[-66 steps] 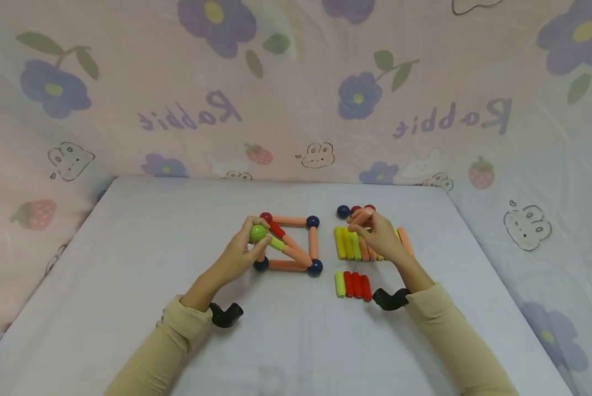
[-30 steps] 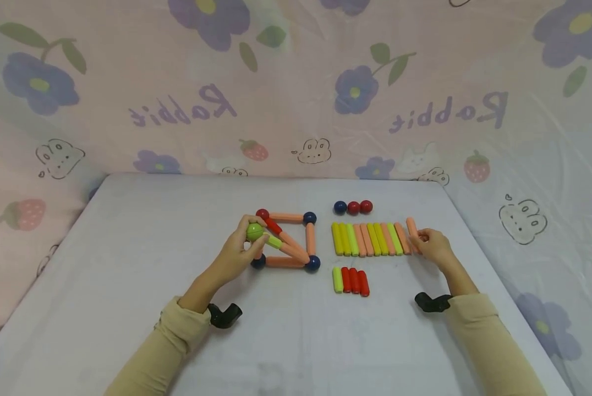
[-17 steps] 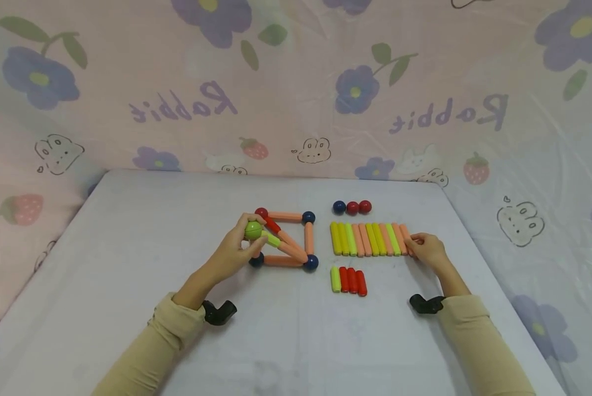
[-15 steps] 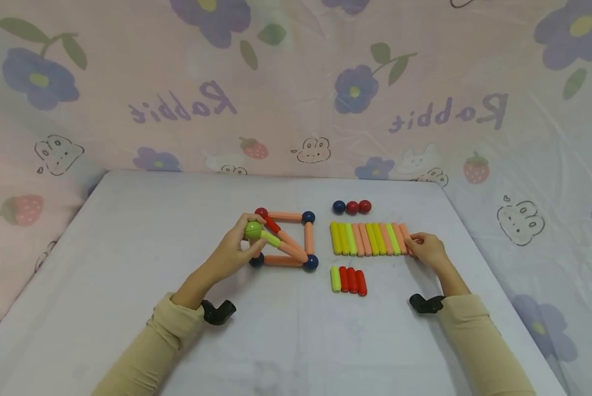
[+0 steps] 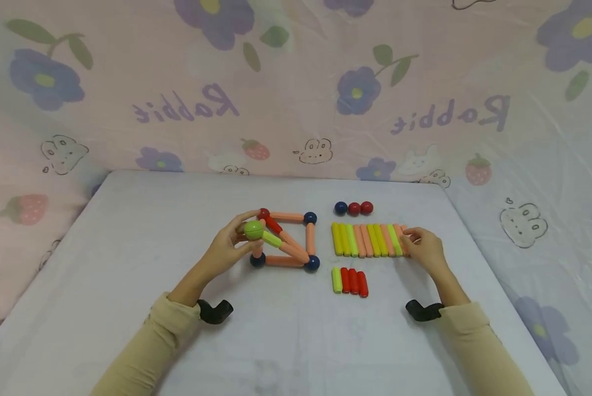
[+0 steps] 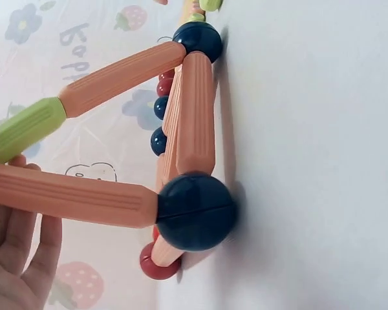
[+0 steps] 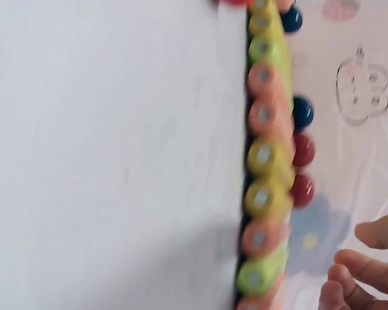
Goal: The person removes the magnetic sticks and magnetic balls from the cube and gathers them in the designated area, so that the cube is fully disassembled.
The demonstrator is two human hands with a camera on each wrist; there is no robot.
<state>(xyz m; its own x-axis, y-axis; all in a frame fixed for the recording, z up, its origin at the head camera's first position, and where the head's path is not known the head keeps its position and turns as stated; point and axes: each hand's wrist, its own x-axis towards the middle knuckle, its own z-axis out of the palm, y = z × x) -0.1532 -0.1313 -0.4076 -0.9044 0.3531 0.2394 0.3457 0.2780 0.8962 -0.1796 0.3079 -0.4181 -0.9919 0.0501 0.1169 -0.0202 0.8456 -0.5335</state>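
Note:
My left hand [image 5: 226,247] has its fingers and thumb around the green ball [image 5: 253,230], which stands raised above the left side of a frame of sticks and balls. A light green stick [image 5: 271,238] and an orange stick [image 6: 126,77] run in line from that ball to the blue corner ball [image 5: 312,263]. Another orange stick [image 6: 71,194] rises from the near left blue ball [image 6: 197,212]. My right hand [image 5: 427,250] is at the right end of a row of coloured sticks [image 5: 370,240]. Its bent fingertips [image 7: 339,290] show nothing between them in the right wrist view.
Behind the row lie a blue ball [image 5: 341,208] and two red balls [image 5: 360,208]. Nearer stand a short light green stick [image 5: 336,280] and several short red sticks [image 5: 354,281]. The white table [image 5: 276,341] ends at a printed cloth [image 5: 276,99] behind.
My right hand moved from above the row to its right end, bringing an orange stick alongside the others, then loosened. My left fingers have spread slightly around the green ball, which stays in place.

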